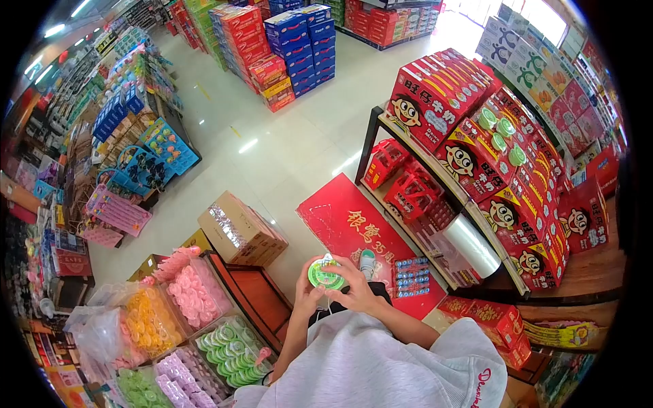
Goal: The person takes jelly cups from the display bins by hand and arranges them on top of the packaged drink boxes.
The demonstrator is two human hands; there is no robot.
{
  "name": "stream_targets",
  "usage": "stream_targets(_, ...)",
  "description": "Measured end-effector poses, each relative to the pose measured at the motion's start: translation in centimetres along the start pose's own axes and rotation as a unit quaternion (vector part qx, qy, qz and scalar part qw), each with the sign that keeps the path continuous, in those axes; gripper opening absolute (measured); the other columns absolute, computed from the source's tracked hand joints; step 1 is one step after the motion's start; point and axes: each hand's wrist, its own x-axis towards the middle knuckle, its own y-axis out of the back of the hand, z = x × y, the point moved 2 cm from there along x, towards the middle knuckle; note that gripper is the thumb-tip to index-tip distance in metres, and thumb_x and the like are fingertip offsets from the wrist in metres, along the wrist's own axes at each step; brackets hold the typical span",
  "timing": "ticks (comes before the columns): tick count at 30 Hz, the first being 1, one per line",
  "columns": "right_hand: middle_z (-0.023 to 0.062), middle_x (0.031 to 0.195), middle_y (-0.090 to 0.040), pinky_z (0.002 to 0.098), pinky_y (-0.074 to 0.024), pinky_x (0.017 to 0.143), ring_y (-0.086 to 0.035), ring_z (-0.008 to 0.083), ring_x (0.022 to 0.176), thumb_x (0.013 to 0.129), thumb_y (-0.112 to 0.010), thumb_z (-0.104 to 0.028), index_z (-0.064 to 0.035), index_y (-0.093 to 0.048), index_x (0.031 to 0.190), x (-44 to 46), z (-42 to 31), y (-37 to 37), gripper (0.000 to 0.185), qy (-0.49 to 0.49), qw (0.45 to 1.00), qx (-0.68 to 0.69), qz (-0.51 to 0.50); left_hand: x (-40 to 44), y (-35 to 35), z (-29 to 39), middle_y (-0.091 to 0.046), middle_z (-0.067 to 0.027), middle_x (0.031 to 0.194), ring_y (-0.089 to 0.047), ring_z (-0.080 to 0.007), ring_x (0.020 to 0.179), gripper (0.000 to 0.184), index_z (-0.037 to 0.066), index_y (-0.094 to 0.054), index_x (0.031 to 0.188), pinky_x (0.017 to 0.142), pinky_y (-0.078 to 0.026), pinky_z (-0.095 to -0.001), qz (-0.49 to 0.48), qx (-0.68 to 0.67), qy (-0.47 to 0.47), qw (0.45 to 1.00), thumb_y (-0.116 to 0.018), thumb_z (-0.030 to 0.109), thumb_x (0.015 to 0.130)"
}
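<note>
In front of my body I hold a round green-and-white pack [325,275] with both hands. My left hand [306,284] closes on its left side. My right hand [352,284] grips it from the right, with the fingers over its upper edge. What is inside the pack cannot be made out. Similar green round packs [235,350] lie in rows in a bin to my lower left. Several more green round packs [505,127] rest on top of the red milk boxes [469,160] at the right.
Bins with pink packs [196,292], yellow packs [148,316] and purple packs [182,381] stand at my left. A cardboard carton [238,228] sits beside a brown wooden stand [255,296]. Ahead are stacked red boxes [241,41] and blue boxes [303,51]. A red sheet [340,211] lies near my feet.
</note>
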Motion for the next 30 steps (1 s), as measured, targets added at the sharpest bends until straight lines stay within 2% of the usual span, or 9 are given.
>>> stream_targets(17, 0.0218, 0.13, -0.049, 0.0425, -0.043, 0.097, -0.053, 0.0358, 0.116, 0.079, -0.072, -0.018, -0.0051, -0.058, 0.12, -0.1, -0.1, 0.3, 0.045, -0.009, 1.0, 0.005, 0.01, 0.1, -0.7, -0.3, -0.05, -0.0124, 0.126, -0.05, -0.0199, 0.117, 0.071, -0.002, -0.039, 0.136, 0.1, -0.04, -0.0335, 0.015, 0.013, -0.018, 1.0, -0.066, 0.035, 0.082)
stream_targets(23, 0.0195, 0.127, -0.051, 0.0411, -0.0436, 0.095, -0.054, 0.0344, 0.114, 0.075, -0.079, -0.027, -0.0046, -0.056, 0.12, 0.0, -0.8, 0.5, 0.055, -0.016, 0.999, 0.029, 0.035, -0.2, -0.7, -0.8, -0.049, -0.0135, 0.13, -0.049, -0.0207, 0.12, 0.074, -0.004, -0.037, 0.138, 0.102, -0.04, -0.0347, 0.007, -0.026, 0.006, 1.0, -0.065, 0.036, 0.083)
stream_targets(25, 0.0194, 0.125, -0.052, 0.0407, -0.0436, 0.095, -0.055, 0.0338, 0.114, 0.074, -0.08, -0.032, -0.0042, -0.055, 0.121, 0.0, -0.8, 0.7, 0.06, -0.008, 0.999, 0.034, 0.036, -0.2, -1.1, -0.7, -0.052, -0.0136, 0.127, -0.054, -0.0211, 0.117, 0.081, -0.005, -0.038, 0.136, 0.099, -0.045, -0.0351, 0.047, -0.042, 0.014, 0.998, -0.068, 0.043, 0.078)
stream_targets(30, 0.0197, 0.124, -0.053, 0.0406, -0.0436, 0.095, -0.055, 0.0336, 0.113, 0.075, -0.079, -0.034, -0.004, -0.057, 0.119, -0.5, -0.1, 1.1, 0.058, -0.005, 0.998, 0.046, 0.036, -0.1, -1.2, -0.9, -0.052, -0.0136, 0.128, -0.054, -0.0213, 0.117, 0.081, -0.004, -0.038, 0.136, 0.099, -0.044, -0.0355, 0.043, -0.057, 0.019, 0.997, -0.067, 0.046, 0.08)
